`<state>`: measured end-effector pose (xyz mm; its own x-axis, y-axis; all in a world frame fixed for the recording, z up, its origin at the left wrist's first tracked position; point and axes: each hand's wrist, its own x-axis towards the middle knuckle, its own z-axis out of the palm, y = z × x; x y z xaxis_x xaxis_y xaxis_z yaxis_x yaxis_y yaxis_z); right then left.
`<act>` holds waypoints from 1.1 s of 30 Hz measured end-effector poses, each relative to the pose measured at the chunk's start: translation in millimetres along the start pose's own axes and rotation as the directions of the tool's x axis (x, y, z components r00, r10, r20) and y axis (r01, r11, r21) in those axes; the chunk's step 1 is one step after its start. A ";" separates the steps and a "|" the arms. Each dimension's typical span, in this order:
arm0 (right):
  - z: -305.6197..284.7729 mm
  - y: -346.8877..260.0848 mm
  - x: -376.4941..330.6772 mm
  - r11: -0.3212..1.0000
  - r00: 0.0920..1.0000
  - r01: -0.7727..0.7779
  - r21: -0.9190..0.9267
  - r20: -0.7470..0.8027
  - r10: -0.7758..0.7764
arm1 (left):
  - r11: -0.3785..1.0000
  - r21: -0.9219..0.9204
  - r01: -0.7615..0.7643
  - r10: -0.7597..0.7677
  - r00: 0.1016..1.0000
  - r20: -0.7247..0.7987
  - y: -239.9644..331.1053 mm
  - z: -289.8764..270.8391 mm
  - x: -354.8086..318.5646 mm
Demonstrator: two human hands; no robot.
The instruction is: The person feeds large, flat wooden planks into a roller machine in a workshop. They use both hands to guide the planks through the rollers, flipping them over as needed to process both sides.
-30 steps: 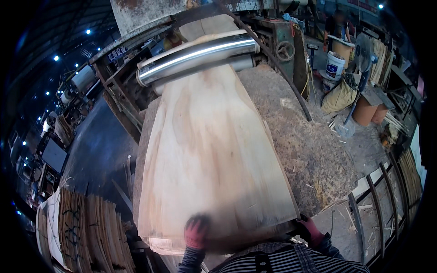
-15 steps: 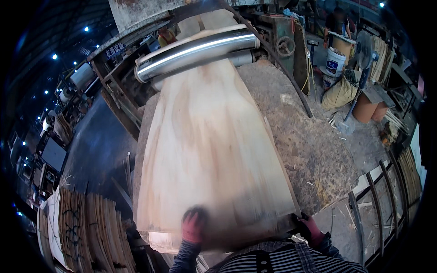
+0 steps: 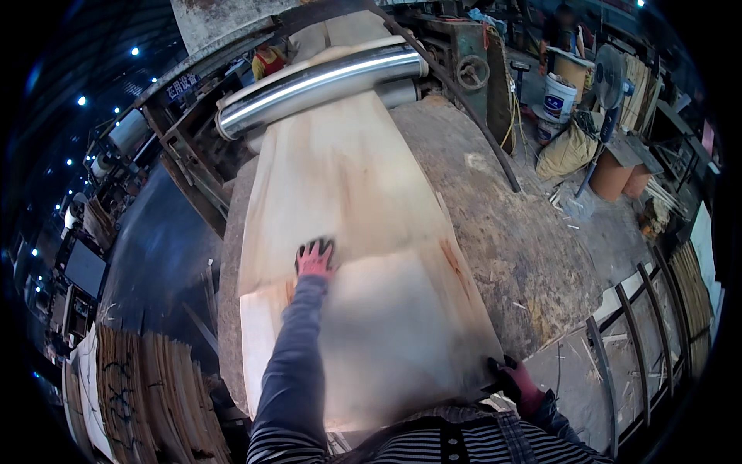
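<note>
A long pale wood veneer sheet (image 3: 340, 185) runs under a shiny metal roller (image 3: 325, 81). My left hand (image 3: 315, 259), in a pink glove with black fingers, lies flat on it with fingers spread, close to its near edge. Nearer to me another veneer sheet (image 3: 379, 325) shows past that edge, partly blurred. At its right border my right hand (image 3: 519, 384), gloved alike, is bent around the edge, its fingertips partly hidden. Both sheets rest on a worn, rough table (image 3: 502, 232).
Bundled veneer (image 3: 147, 379) stands at lower left. A metal rack (image 3: 641, 348) is at lower right. Beyond the table on the right are a white bucket (image 3: 558, 99), a fan (image 3: 609, 77) and a sack (image 3: 568, 155). Two people (image 3: 268, 62) are farther back.
The upper veneer sheet has slid away from me toward the roller, exposing the nearer one. My left hand has reached forward across it; my right hand has stayed near the right edge.
</note>
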<state>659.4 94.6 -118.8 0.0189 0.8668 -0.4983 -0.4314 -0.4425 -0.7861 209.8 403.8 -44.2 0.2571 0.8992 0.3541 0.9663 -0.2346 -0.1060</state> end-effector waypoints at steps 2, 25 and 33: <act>18.4 -22.9 -13.3 0.986 0.995 0.089 -0.143 0.064 -0.081 | 0.993 0.050 0.104 -0.103 0.995 -0.016 45.4 -40.2 22.0; 60.9 -72.3 -48.7 0.117 0.927 0.139 -0.983 0.087 -0.366 | 0.922 -0.384 -0.052 0.041 0.998 -0.037 113.0 -168.4 -259.0; 53.8 -51.5 -39.0 0.836 0.956 0.260 -0.483 0.005 -0.294 | 0.899 -0.438 0.001 -0.037 0.997 -0.073 104.1 -126.0 -177.2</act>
<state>632.4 95.9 -39.3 0.1408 0.9597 -0.2432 0.0800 -0.2558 -0.9634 266.4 173.6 -1.0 0.2217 0.8776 0.4251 0.8742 -0.3720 0.3120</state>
